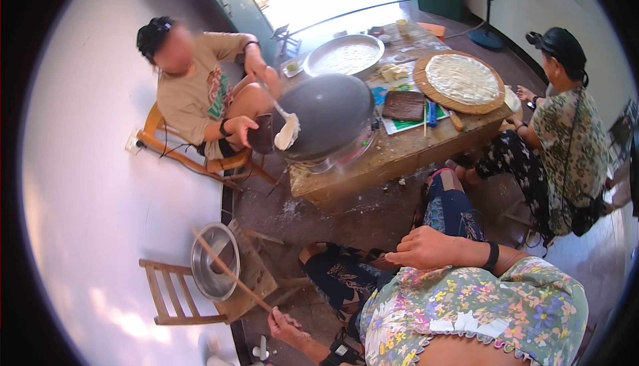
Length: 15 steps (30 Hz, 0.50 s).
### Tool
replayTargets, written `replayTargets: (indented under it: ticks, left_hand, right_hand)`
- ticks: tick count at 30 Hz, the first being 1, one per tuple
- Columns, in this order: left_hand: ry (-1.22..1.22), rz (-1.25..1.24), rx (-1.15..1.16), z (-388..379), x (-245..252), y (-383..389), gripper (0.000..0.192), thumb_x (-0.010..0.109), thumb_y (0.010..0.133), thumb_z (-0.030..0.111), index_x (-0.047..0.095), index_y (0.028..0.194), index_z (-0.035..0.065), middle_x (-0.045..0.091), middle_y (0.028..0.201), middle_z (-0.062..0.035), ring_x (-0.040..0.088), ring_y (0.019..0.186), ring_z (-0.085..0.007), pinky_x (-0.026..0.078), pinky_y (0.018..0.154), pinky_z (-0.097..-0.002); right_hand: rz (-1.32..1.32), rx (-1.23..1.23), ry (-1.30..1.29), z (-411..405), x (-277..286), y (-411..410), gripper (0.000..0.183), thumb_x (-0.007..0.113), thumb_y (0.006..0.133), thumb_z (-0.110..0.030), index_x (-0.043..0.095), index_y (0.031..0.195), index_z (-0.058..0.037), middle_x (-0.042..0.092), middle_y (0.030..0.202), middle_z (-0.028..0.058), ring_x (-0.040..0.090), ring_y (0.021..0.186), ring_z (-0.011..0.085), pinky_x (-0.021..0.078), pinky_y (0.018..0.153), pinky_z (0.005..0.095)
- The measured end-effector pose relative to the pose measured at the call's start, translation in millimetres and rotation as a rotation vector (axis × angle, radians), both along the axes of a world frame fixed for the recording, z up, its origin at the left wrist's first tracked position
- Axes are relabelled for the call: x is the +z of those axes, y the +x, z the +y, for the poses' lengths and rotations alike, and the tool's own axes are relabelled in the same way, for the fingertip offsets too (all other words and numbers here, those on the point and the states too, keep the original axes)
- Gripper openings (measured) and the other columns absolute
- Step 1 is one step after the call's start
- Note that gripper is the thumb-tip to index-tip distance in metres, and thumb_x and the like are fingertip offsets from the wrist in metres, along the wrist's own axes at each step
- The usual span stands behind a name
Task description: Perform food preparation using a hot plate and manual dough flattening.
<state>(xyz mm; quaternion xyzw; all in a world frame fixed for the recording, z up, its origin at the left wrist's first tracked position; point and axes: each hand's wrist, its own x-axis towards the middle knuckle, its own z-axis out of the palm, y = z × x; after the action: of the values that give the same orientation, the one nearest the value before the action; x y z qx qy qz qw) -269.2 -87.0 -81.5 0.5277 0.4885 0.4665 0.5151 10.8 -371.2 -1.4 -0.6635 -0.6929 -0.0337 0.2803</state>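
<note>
My left hand [287, 326] grips the lower end of a long thin wooden stick [232, 271], which slants across a metal basin [202, 273]. A dark flat piece lies inside the basin. My right hand [424, 248] rests over my lap with its fingers loosely curled; its palm is hidden. Beyond my knees stands a wooden table [344, 186] with a large round dark griddle [324, 116]. At the griddle's left edge a seated person [189, 86] holds a ladle [272, 99] with white batter or dough on it, and a dark flat scraper [261, 134] in the other hand.
The basin stands on a wooden chair [244, 286]. On the table are a wide pan of whitish liquid [344, 56], a round board [424, 84] with pale flat sheets [462, 79], a dark block [404, 105] and a wooden-handled tool [456, 120]. Another person [564, 131] sits at the right.
</note>
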Motion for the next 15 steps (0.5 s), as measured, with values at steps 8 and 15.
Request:
replayTargets:
  ticks: [8, 15]
  left_hand:
    - [-0.114, -0.054, 0.158, 18.6, -5.0, 1.9, 0.022, 0.056, 0.097, 0.026, 0.06, 0.102, 0.004, 0.04, 0.054, 0.0013, 0.035, 0.037, -0.0063, 0.027, 0.031, -0.021]
    - [-0.103, -0.087, 0.093, 16.5, -19.6, 0.9, 0.027, 0.055, 0.098, 0.031, 0.059, 0.101, 0.0044, 0.04, 0.054, 0.001, 0.035, 0.037, -0.0066, 0.027, 0.031, -0.0211]
  right_hand:
    - [-0.026, -0.07, 0.017, -9.2, -5.5, 8.7, 0.026, 0.063, 0.08, -0.016, 0.061, 0.103, -0.0066, 0.06, 0.071, 0.0054, 0.065, 0.071, 0.0221, 0.0525, 0.062, 0.0336]
    - [-0.03, -0.057, -0.006, -6.5, -5.5, 11.6, 0.022, 0.063, 0.08, -0.017, 0.061, 0.1, -0.0071, 0.061, 0.071, 0.0056, 0.066, 0.07, 0.0228, 0.0529, 0.061, 0.0344]
